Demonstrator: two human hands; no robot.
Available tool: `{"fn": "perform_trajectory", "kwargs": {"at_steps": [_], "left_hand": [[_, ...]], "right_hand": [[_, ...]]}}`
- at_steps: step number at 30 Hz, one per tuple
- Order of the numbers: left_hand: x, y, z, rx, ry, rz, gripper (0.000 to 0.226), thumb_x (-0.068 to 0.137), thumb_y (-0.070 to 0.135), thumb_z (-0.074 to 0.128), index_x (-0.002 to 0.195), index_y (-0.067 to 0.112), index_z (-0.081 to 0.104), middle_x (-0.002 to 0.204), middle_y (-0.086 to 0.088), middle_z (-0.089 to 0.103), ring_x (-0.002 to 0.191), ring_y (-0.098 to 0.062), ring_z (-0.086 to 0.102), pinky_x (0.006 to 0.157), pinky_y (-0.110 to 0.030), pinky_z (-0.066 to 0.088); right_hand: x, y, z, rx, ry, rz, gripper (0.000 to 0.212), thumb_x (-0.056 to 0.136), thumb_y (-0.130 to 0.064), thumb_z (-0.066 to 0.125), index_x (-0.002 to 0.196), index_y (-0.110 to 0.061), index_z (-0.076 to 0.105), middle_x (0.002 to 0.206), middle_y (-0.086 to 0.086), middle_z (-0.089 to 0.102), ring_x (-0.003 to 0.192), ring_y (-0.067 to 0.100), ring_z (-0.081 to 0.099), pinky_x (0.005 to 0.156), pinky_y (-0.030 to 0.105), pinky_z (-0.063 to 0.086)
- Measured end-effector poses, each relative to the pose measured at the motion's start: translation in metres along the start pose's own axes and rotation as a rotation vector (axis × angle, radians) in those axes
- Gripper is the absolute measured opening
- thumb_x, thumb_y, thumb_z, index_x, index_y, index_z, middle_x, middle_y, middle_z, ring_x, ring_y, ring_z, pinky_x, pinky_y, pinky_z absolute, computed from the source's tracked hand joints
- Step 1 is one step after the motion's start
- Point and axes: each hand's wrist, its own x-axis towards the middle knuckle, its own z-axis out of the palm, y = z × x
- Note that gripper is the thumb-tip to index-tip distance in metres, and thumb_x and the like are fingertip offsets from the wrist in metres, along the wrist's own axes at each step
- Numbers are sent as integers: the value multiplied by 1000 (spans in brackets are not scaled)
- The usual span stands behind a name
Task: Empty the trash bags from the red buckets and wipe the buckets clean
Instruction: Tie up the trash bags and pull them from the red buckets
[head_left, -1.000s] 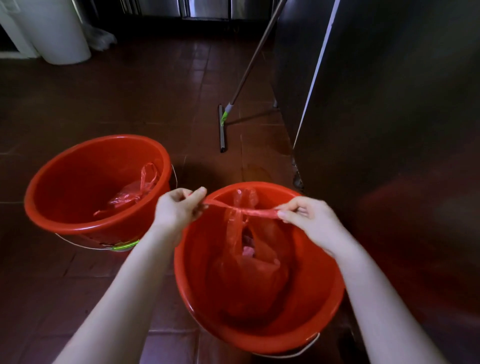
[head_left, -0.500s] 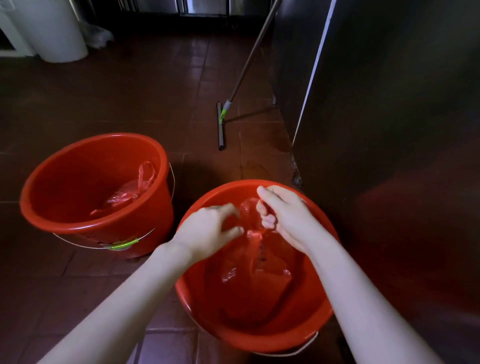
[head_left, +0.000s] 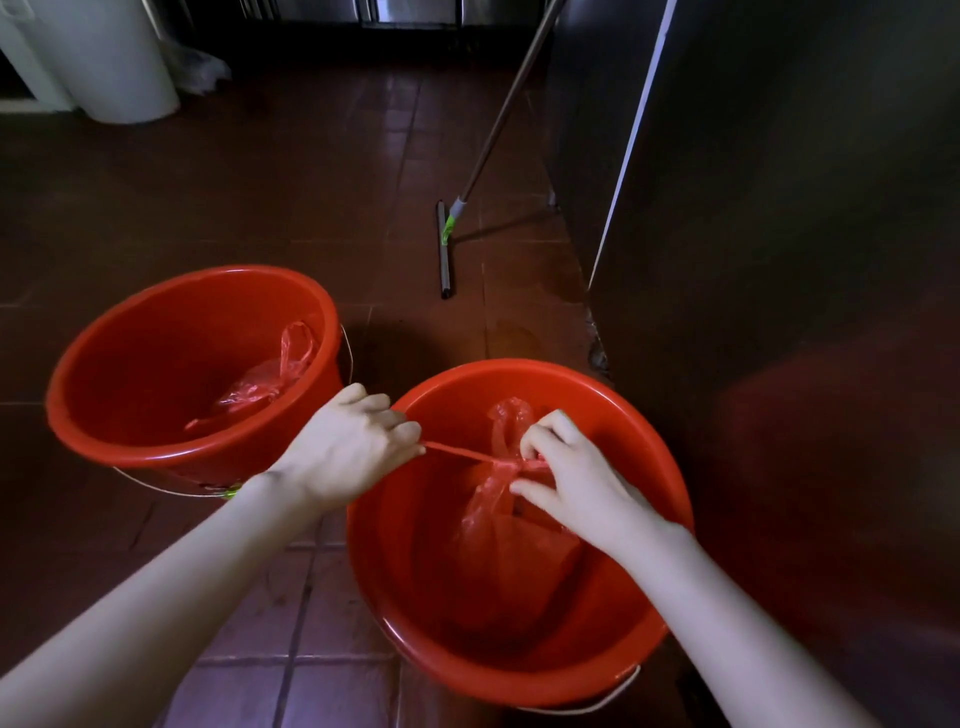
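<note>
Two round red plastic buckets stand on the brown tiled floor (head_left: 260, 182). The nearer bucket (head_left: 379, 582) is just beside a tall dark steel cabinet (head_left: 779, 260), and the farther bucket (head_left: 130, 353) is to its left. The tiles by the cabinet shine as if wet, so a hard sideways tug could slide or tip the nearer bucket.

Each bucket holds a thin red plastic trash bag. The near bag (head_left: 493, 525) sags low inside its bucket with its top gathered up. The far bag (head_left: 260, 379) lies untouched and slumped at the bottom.

The left hand (head_left: 353, 447) is over the near bucket's rim. Its fingers (head_left: 395, 415) are curled tight round one twisted red handle strip (head_left: 457, 453), which is pulled taut. The right hand (head_left: 571, 478) is over the bag. Its fingers (head_left: 540, 436) pinch the bunched neck where the strip meets it, and the others are spread loosely.

The likeliest failure is the film itself. A strip stretched that thin may snap or tear at the neck. The bag would then drop back and its contents could spill into the bucket, leaving more to wipe. The pinch could also slip off the slick plastic and leave the tie loose, so the bag could open when lifted.
</note>
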Motion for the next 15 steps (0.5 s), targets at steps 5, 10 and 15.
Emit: {"fn": "perform_trajectory", "kwargs": {"at_steps": [5,10,15], "left_hand": [[-39,-19,5,28,-49,-64,37,93,37,40,67,19,58,60,1,56,60,-25,57,57,-36,39],[-55,0,8,-81,-36,-235,36,91,42,41,70,19,60,66,3,57,66,-25,58,60,-37,37],[-26,36,-2,-445,5,-508,36,86,52,50,78,21,66,77,5,53,76,-22,53,67,-35,39]], "right_hand": [[-26,31,5,-32,-104,134,29,86,-22,68,80,-25,40,83,-8,47,77,14,50,75,31,43],[-24,28,6,-53,-91,241,21,88,-27,66,89,-30,45,87,-8,53,81,18,57,73,34,49],[-15,13,-1,-136,-112,153,16,88,-36,65,101,-27,66,101,-5,62,98,19,60,86,36,51]]}}
